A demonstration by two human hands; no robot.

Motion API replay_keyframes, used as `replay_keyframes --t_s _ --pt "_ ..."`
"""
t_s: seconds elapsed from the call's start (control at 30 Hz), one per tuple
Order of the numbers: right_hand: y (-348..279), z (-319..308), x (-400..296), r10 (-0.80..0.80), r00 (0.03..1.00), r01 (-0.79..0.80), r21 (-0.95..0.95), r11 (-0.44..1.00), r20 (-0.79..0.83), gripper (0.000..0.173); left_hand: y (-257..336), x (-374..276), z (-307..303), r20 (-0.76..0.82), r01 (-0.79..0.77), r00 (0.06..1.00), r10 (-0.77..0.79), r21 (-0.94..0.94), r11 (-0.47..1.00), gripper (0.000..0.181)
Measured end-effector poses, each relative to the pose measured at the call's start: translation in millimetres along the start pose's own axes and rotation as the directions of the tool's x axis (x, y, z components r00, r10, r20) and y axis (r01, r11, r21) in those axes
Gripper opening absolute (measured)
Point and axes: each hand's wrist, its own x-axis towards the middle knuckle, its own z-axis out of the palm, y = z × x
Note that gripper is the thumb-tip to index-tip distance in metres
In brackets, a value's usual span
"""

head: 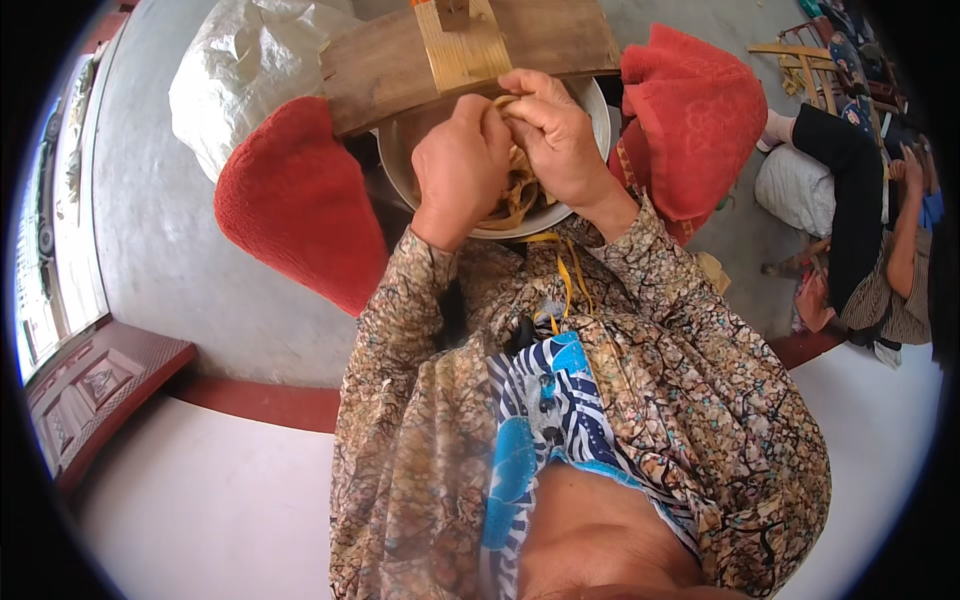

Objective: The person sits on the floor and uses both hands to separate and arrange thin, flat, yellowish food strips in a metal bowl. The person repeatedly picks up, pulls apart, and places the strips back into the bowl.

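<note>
My left hand (463, 169) and my right hand (559, 139) meet above a round metal basin (600, 112). Between their fingertips they pinch a thin yellowish-brown strip (504, 100), mostly covered by the fingers. More crumpled brownish strips (523, 196) lie in the basin below my hands. A curved wooden board (382, 75) crosses the basin's far side, with a paler wood piece (465, 45) fixed across its middle. Yellow strings (564, 281) hang over my patterned smock, just in front of the basin.
Red cloths (300, 202) (690, 120) flank the basin on both sides. A white woven sack (240, 75) stands at the far left. At the right another person (840, 157) sits near a pale sack (795, 187) and a wooden frame (814, 64).
</note>
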Motion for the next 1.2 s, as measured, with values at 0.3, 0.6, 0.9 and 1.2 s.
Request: replay_keyframes --t_s 0.3,0.6,0.9,1.2 --pt "29.9 -20.9 13.3 0.629 0.776 -0.451 0.743 0.494 0.052 0.012 -29.7 -54.6 -13.4 0.119 0.145 0.988 -0.096 -0.528 0.837 0.024" --pt "-8.0 -36.8 32.8 -0.016 0.769 0.181 -0.193 0.964 0.639 0.019 -24.6 -24.3 -27.4 0.143 -0.234 0.960 0.241 -0.062 0.970 0.010" --pt "6.6 -50.4 56.6 0.363 0.709 -0.520 0.100 0.848 0.605 0.019 -38.8 18.2 -35.8 0.435 0.325 0.894 -0.105 -0.469 0.821 0.021" --pt "73.9 -5.5 79.1 0.305 0.921 -0.312 -0.008 0.950 0.243 0.019 -75.2 92.2 -17.4 0.163 0.220 0.974 -0.160 -0.480 0.850 0.015"
